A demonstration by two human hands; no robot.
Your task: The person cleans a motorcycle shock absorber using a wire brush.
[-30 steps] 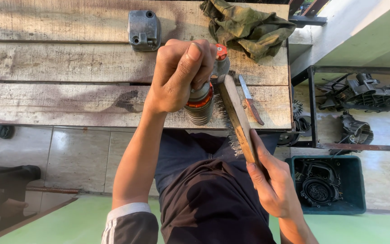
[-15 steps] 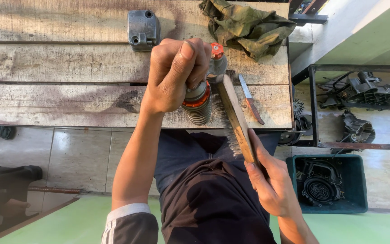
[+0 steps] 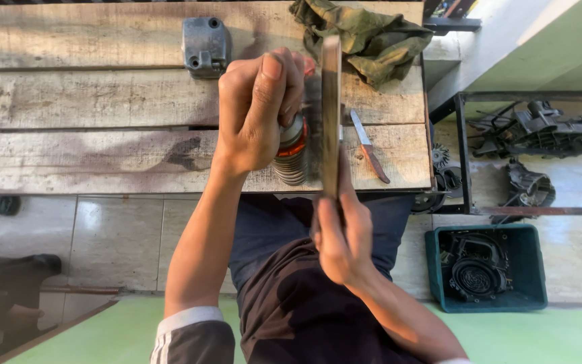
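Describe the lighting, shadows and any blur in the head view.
Head view: daylight falls on the wooden bench, where a dark hand shadow lies; the left hand gripping the finned cylinder is sharp, the right hand and wire brush are motion-blurred; upper right corner looks overexposed.

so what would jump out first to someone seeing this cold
Centre frame, the left hand grips a finned metal cylinder with an orange band, while the right hand holds a wooden-backed brush against it. Behind them runs a weathered plank bench with a grey metal cover, a crumpled green rag and a small knife.
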